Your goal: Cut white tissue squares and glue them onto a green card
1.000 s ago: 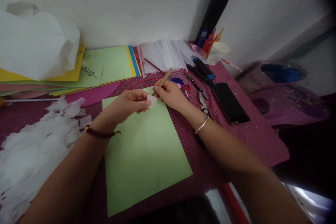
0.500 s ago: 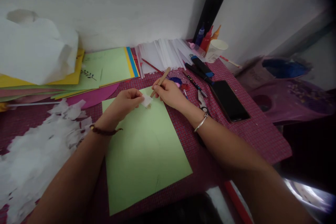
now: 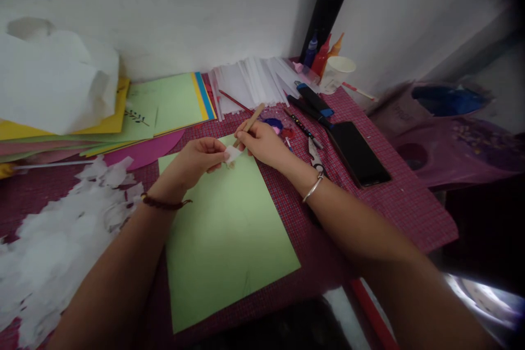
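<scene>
My left hand [image 3: 200, 159] pinches a small white piece of paper [image 3: 233, 153] over the upper part of a light green sheet [image 3: 229, 240]. In my right hand [image 3: 260, 142] is a flat wooden stick [image 3: 256, 116], tilted, its upper end rising above the fingers. The stick's lower end meets the white piece or lies very close to it; I cannot tell which. A small brownish mark shows on the green sheet just below the piece.
Torn white paper [image 3: 61, 240] is heaped at the left. Coloured sheets [image 3: 176, 98] and clear strips [image 3: 254, 82] lie along the wall. To the right are a phone [image 3: 361, 153], a box cutter [image 3: 315, 99], scissors [image 3: 315, 156], a paper cup [image 3: 338, 72] and paint bottles [image 3: 322, 57].
My left hand has shifted slightly right with the white piece, which is now turned differently. My right hand has come a little left, closer to it. The whole view has moved slightly.
</scene>
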`<state>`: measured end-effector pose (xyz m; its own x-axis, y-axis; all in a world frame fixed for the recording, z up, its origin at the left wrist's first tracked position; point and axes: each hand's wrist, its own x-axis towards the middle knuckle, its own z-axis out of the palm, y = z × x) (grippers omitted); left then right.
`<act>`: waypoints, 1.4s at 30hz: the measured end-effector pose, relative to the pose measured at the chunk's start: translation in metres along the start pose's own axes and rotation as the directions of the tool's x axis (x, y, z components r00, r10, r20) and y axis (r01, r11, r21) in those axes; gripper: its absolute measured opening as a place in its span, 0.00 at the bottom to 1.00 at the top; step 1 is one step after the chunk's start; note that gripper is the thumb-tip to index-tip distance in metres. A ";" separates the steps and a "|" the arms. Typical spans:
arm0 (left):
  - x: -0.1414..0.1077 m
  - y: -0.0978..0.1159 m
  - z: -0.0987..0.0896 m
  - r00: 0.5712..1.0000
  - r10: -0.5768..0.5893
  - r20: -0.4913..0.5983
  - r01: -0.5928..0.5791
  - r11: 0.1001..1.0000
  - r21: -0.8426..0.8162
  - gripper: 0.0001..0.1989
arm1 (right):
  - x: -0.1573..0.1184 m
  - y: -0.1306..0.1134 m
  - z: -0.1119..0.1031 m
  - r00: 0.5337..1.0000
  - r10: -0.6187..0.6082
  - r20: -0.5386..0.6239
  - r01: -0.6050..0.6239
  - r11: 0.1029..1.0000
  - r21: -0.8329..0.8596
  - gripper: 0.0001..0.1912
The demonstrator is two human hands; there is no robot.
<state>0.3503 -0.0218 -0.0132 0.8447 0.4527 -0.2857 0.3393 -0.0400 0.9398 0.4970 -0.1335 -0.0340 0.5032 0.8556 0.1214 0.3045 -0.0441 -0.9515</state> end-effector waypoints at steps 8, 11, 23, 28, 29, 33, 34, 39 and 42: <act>0.006 -0.008 0.001 0.999 -0.029 -0.042 0.033 0.996 0.082 0.08 | 0.000 0.001 -0.003 0.984 -0.048 -0.169 0.040 0.998 -0.050 0.06; 0.002 -0.002 -0.001 0.998 -0.032 -0.045 0.032 0.999 -0.017 0.08 | -0.001 0.001 -0.003 0.981 -0.048 -0.186 0.030 0.995 -0.096 0.06; 0.003 -0.006 0.004 0.992 -0.013 -0.129 0.043 0.972 0.231 0.09 | -0.002 0.000 -0.004 0.973 -0.092 -0.214 0.071 0.992 -0.103 0.06; 0.004 -0.007 0.005 0.988 -0.004 -0.153 0.045 0.962 0.269 0.07 | -0.006 -0.004 -0.002 0.971 -0.165 -0.172 0.154 0.985 -0.079 0.07; 0.003 -0.007 0.006 0.987 -0.002 -0.162 0.047 0.961 0.274 0.07 | -0.007 -0.005 -0.002 0.972 -0.173 -0.157 0.161 0.983 -0.089 0.07; 0.004 -0.005 0.010 0.983 0.018 -0.184 0.037 0.957 0.288 0.09 | -0.007 -0.007 -0.006 0.935 -0.215 -0.280 0.188 0.975 -0.123 0.07; 0.004 -0.006 0.011 0.982 0.023 -0.186 0.032 0.957 0.288 0.09 | -0.007 -0.007 -0.007 0.926 -0.223 -0.306 0.195 0.973 -0.120 0.07; 0.009 -0.012 0.011 0.976 0.039 -0.215 0.027 0.955 0.294 0.10 | -0.010 -0.009 -0.004 0.960 -0.233 -0.155 0.216 0.969 -0.121 0.06; 0.010 -0.013 0.012 0.973 0.034 -0.230 0.038 0.952 0.304 0.10 | -0.012 -0.010 0.000 0.969 -0.238 -0.066 0.221 0.954 -0.201 0.06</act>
<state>0.3594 -0.0271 -0.0304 0.7381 0.6436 -0.2025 0.4812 -0.2917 0.8267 0.4878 -0.1436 -0.0259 0.4681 0.8058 0.3628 0.5642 0.0435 -0.8245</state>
